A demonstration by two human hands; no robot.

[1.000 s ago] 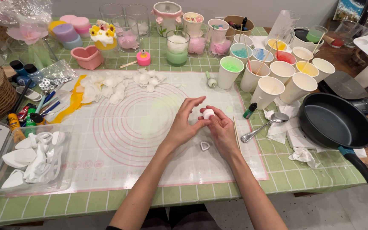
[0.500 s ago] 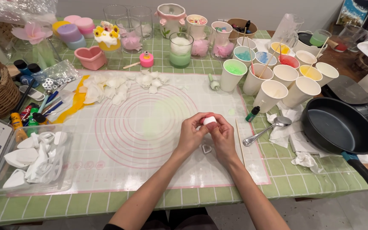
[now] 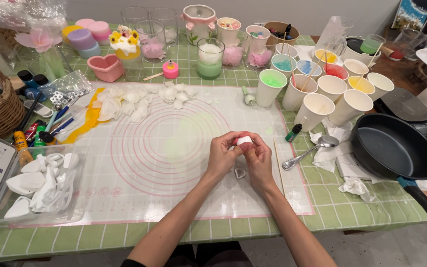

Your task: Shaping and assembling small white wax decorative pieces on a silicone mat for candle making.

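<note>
Looking down from the head camera, you pinch a small white piece between both hands, left hand and right hand pressed together over the silicone mat. A small cutter lies on the mat just beneath them; a spoon rests beyond the mat's right edge.

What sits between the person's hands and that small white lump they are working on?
Nothing visible. The left hand and right hand both pinch the small white lump directly, held above the mat. A small heart-shaped cutter lies on the mat just below them.
</note>
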